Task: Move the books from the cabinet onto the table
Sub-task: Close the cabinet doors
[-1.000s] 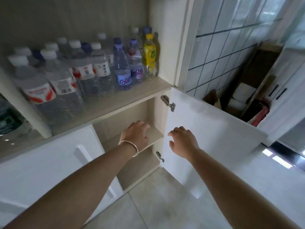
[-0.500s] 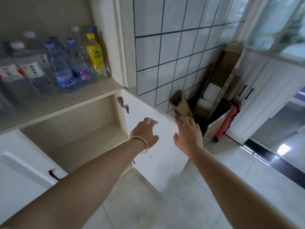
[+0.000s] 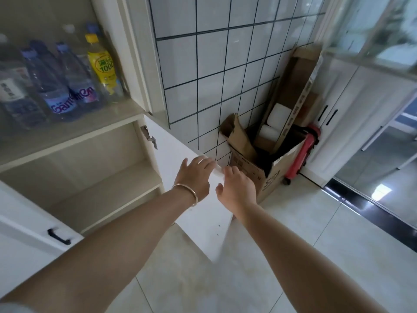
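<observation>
Both hands, left and right, rest loosely open on the door edge, seemingly to close it. The cabinet shows no books; next comes finding them elsewhere.

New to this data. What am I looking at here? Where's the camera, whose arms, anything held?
There is no robot: a person wears one wide-angle camera on the head, looking forward and down, so the two bare arms are theirs. The left hand, with a bangle on the wrist, and the right hand are both at the top edge of an open white cabinet door. Neither hand holds any loose object. The open lower compartment shows bare shelves, with no books in sight. Above it, behind glass, stand water bottles and a yellow bottle. By the tiled wall a cardboard box sits on the floor. No table is in view.
</observation>
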